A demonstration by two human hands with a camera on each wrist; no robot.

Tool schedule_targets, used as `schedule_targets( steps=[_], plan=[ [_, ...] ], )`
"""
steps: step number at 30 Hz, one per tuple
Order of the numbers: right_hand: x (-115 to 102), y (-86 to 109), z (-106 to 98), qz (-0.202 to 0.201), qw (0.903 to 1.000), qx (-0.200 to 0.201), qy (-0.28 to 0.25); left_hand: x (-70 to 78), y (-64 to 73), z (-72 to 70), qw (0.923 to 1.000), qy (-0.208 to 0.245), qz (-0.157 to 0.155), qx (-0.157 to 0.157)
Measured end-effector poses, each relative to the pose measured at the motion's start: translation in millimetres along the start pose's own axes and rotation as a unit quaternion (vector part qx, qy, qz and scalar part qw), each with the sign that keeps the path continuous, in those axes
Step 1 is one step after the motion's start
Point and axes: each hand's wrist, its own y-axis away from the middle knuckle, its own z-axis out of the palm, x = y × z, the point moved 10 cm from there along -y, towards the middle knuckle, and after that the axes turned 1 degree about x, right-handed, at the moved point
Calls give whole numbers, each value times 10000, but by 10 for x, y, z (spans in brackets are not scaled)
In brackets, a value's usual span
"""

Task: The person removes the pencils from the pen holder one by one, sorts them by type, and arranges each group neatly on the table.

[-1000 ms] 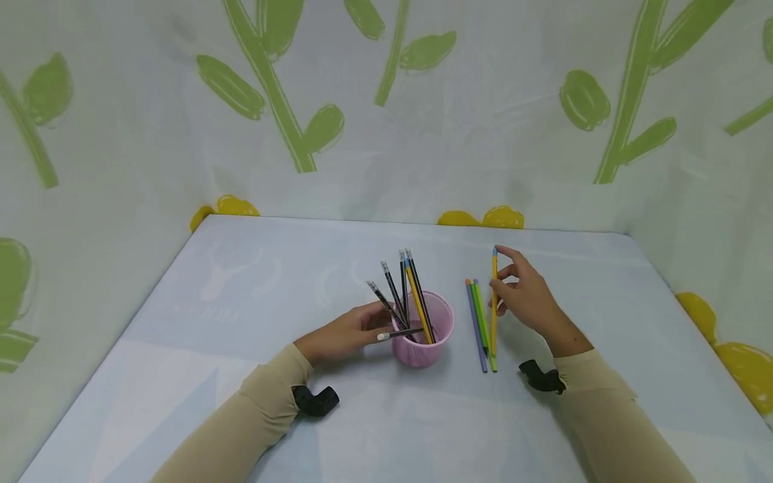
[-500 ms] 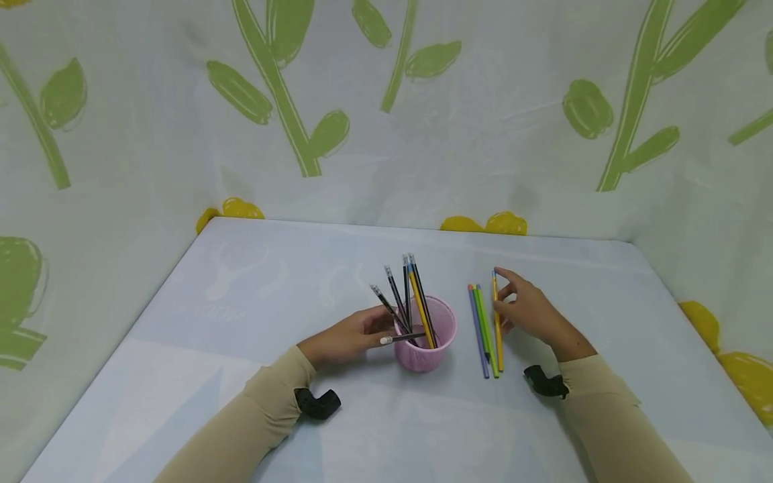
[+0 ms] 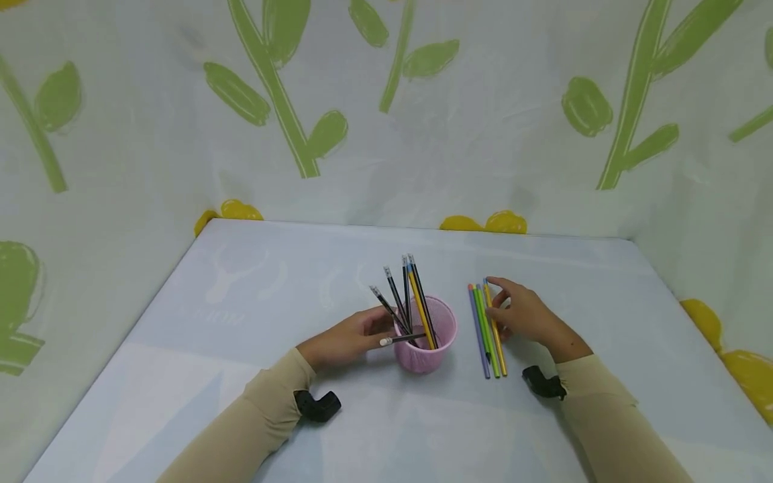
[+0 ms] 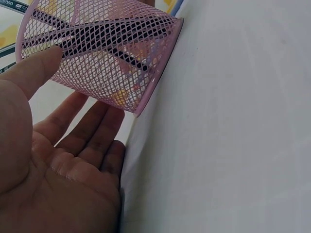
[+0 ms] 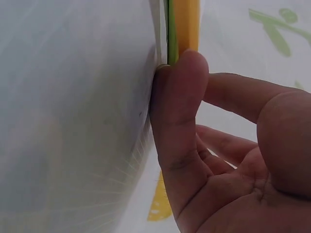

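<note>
My left hand (image 3: 345, 340) holds the side of a pink mesh pencil cup (image 3: 443, 329); the left wrist view shows the thumb on the mesh (image 4: 92, 39) and the fingertips at its lower side. Several black pencils (image 3: 392, 287) with white erasers and one yellow pencil (image 3: 417, 285) lean in the cup. To its right, my right hand (image 3: 524, 312) holds a yellow pencil (image 3: 500, 352) on the table between thumb and fingers. Beside that pencil lie green pencils (image 3: 481, 315) and a purple one (image 3: 476, 315), side by side. In the right wrist view, the thumb overlaps the yellow pencil (image 5: 187, 24).
The pale table (image 3: 272, 268) spreads out around the cup and pencils. Behind it stands a white wall cloth (image 3: 483, 147) printed with green leaves and yellow shapes. Black wrist pieces (image 3: 317, 406) sit on both sleeves.
My right hand has lowered the yellow pencil and moved it left, against the green pencils. My left hand has stayed at the cup. The head view has shifted slightly.
</note>
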Motion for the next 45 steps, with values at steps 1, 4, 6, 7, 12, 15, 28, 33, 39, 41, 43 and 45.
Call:
schedule_targets(
  steps=[1, 4, 6, 7, 12, 15, 28, 33, 39, 41, 43, 45],
  plan=[
    [-17, 2, -4, -20, 10000, 16, 48, 8, 2, -7, 10000, -22, 16, 16],
    [-49, 7, -10, -28, 9998, 74, 202, 20, -3, -19, 10000, -23, 23, 56],
    [-46, 13, 8, 0, 9996, 53, 276, 3, -1, -10, 10000, -6, 7, 43],
    [-43, 18, 16, 12, 9995, 51, 322, -11, 0, -6, 10000, 4, -9, 36],
    [-56, 40, 30, -20, 9990, 81, 429, -44, 7, -1, 10000, -16, -74, 44],
    [-62, 52, 29, -15, 9990, 99, 428, -43, 5, 0, 9999, -37, -76, 56],
    [-96, 49, 40, -55, 9991, 65, 417, -30, -8, -11, 10000, -32, -27, 50],
    [-91, 51, 61, -33, 9992, -1, 406, -30, 0, -11, 10000, -37, 10, -2],
    [-151, 60, 18, -67, 9984, 180, 539, -10, -6, -31, 10000, -48, 59, 34],
    [-225, 104, -19, -216, 9978, 371, 508, -14, -13, -19, 10000, -38, 80, 1],
    [-369, 181, -55, -561, 9959, 631, 337, -20, -15, -9, 10000, -28, 81, -12],
    [-573, 291, -81, -1081, 9897, 925, 132, -24, -14, 3, 10000, -34, 77, -30]
  ],
)
